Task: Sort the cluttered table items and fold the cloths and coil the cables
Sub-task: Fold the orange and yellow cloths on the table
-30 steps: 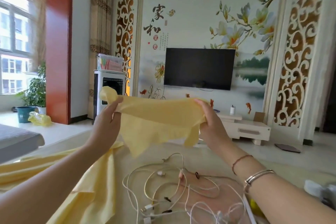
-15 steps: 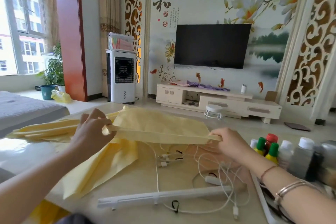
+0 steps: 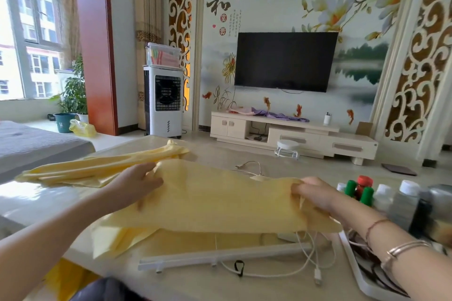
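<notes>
A pale yellow cloth is spread low over the beige table, held between both hands. My left hand grips its far left corner. My right hand pinches its right corner. A second yellow cloth lies bunched in a long strip behind my left hand. White cables trail out from under the held cloth near the front, with another cable end beyond it. Most of the cable tangle is hidden by the cloth.
A long white bar lies across the table in front. At the right, a white tray holds dark items, with several bottles behind it. A grey sofa stands left of the table.
Both hands have brought the yellow cloth down from chest height to just above the table and spread it wider, covering the cables. The view has tilted down.
</notes>
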